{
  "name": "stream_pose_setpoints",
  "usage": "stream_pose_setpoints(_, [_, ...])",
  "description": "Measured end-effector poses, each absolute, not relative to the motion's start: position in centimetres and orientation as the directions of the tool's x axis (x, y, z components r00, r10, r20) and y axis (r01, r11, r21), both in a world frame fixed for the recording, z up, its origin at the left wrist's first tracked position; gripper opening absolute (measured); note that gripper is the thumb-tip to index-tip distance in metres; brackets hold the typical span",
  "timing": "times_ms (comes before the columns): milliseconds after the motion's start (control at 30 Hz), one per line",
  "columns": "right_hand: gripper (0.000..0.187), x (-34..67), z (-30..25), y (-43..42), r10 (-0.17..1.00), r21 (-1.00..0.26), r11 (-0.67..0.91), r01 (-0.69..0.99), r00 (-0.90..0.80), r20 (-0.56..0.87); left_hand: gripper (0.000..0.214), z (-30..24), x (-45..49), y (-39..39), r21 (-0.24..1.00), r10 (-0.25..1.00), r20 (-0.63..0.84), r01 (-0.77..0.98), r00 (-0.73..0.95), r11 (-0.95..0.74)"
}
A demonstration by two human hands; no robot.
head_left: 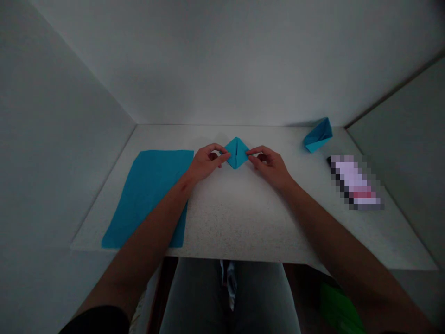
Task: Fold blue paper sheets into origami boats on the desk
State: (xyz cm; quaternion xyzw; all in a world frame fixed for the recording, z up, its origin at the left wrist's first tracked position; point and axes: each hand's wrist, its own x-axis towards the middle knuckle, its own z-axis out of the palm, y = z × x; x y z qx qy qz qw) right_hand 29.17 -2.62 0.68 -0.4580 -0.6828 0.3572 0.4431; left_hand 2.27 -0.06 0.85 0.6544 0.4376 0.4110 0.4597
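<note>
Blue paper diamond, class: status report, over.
Left hand, right hand gripping opposite corners of folded blue paper diamond. Loose blue sheet to the left.

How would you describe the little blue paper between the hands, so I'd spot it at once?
On the speckled white tabletop, find the left hand and right hand near the middle. Between their fingertips sits a small folded blue paper diamond with a centre slit. Unlike the flat blue sheet to the left and the blue paper boat far right, it is held.
</note>
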Motion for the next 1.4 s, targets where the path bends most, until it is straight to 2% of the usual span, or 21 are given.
stream_pose_setpoints(133, [0.038, 29.0, 0.5, -2.5, 0.928, -0.895, 0.364, 0.257, -0.180, 0.325, 0.049, 0.8, 2.4, -0.2, 0.965, 0.938, 0.186, 0.123, 0.292, -0.230])
stream_pose_setpoints(200, [0.045, 28.9, 0.5, -2.5, 0.932, -0.903, 0.350, 0.250, -0.186, 0.310, 0.051, 0.9, 2.4, -0.3, 0.959, 0.931, 0.185, 0.148, 0.313, -0.240])
stream_pose_setpoints(300, [0.036, 29.0, 0.6, -2.6, 0.940, -0.889, 0.330, 0.316, -0.194, 0.280, 0.037, 1.1, 2.4, -0.5, 0.944, 0.921, 0.153, 0.223, 0.357, -0.243])
stream_pose_setpoints(467, [0.032, 29.0, 0.7, -2.5, 0.925, -0.861, 0.378, 0.339, -0.178, 0.336, 0.043, 1.5, 2.6, -0.5, 0.936, 0.915, 0.223, 0.188, 0.335, -0.297])
stream_pose_setpoints(600, [0.036, 29.0, 0.3, -2.1, 0.918, -0.884, 0.395, 0.249, -0.113, 0.379, 0.050, 1.6, 2.7, -0.2, 0.943, 0.924, 0.275, 0.112, 0.267, -0.313])
stream_pose_setpoints(833, [0.048, 29.4, 0.2, -1.0, 0.945, -0.946, 0.323, 0.038, 0.044, 0.324, 0.058, 0.2, 2.5, 1.1, 0.960, 0.959, 0.267, -0.108, 0.094, -0.257])
stream_pose_setpoints(967, [0.050, 29.3, 0.5, -1.0, 0.945, -0.945, 0.326, -0.014, 0.041, 0.325, 0.058, -0.5, 2.5, 1.5, 0.958, 0.969, 0.240, -0.178, 0.060, -0.226])
stream_pose_setpoints(1133, [0.047, 29.0, 0.7, -1.8, 0.949, -0.949, 0.313, 0.022, -0.046, 0.312, 0.061, 0.5, 2.6, 0.5, 0.973, 0.961, 0.200, -0.153, 0.192, -0.172])
stream_pose_setpoints(1267, [0.043, 28.5, 1.3, -2.8, 0.937, -0.938, 0.334, 0.089, -0.136, 0.321, 0.047, 1.3, 2.8, -0.5, 0.986, 0.945, 0.166, -0.074, 0.283, -0.151])
stream_pose_setpoints(1400, [0.043, 28.0, 2.1, -3.8, 0.947, -0.940, 0.288, 0.182, -0.201, 0.252, 0.044, 1.3, 2.9, -0.8, 0.989, 0.922, 0.144, -0.010, 0.358, -0.151])
